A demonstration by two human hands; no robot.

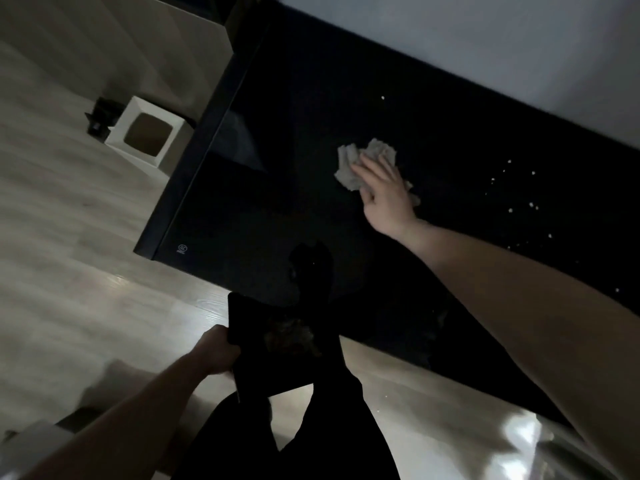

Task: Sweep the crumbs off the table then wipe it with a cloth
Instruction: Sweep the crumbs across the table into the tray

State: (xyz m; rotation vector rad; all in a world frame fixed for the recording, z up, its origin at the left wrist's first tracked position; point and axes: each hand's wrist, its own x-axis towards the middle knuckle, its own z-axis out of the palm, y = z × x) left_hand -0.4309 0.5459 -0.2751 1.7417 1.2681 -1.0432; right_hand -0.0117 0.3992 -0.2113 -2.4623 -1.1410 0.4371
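Two bare hands show in the head view. The right hand (382,188) lies flat, fingers (363,166) spread, pressing a crumpled pale grey cloth (360,161) onto the glossy black tabletop (277,188) near its middle. Scattered white crumbs (519,199) lie on the tabletop to the right of the cloth, with one lone crumb (382,97) farther back near the wall. The left hand (218,351), fingers curled closed, grips a flat dark tray (263,341) held just below the tabletop's near edge; brownish debris (291,336) sits on it. A white square box (145,135) stands on the pale wooden floor (69,237) left of the table.
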